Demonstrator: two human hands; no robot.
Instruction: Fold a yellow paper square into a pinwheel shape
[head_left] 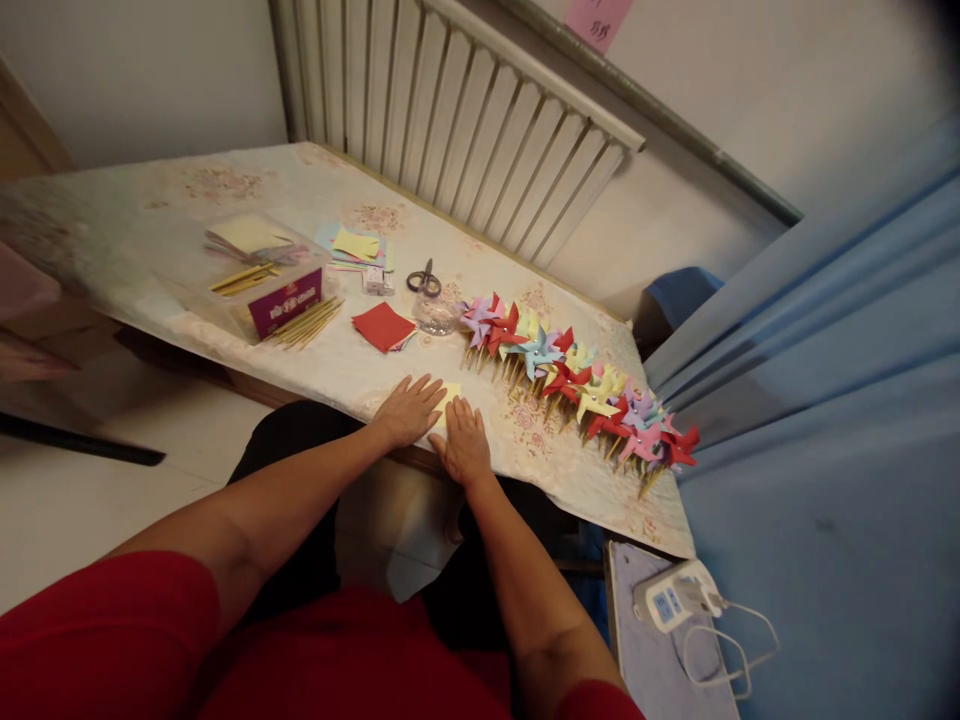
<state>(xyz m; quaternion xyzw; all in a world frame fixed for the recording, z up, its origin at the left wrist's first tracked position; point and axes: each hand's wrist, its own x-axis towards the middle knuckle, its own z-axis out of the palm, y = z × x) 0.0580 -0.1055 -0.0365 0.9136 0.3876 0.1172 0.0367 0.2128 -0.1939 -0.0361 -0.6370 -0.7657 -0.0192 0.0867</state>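
Observation:
A yellow sheet of paper [448, 398] lies at the table's near edge, partly covered by both hands. My left hand [409, 411] rests flat on its left side, fingers stretched out and slightly apart. On its right side lies my right hand [464, 443], open too, fingers pointing away from me and thumb out toward the left. Just beyond my left hand sits a stack of red paper squares [383, 327]. A row of finished paper pinwheels [570, 380] on sticks, in several colours, spreads out to the right of my hands.
Scissors [425, 280] lie behind a clear bag of small pieces [436, 316]. Further left are a plastic bin [289, 300] with paper and sticks, loose sticks [309, 323] and coloured sheets [357, 246]. A radiator [465, 120] stands behind the table; a white device [677, 594] with a cable lies lower right.

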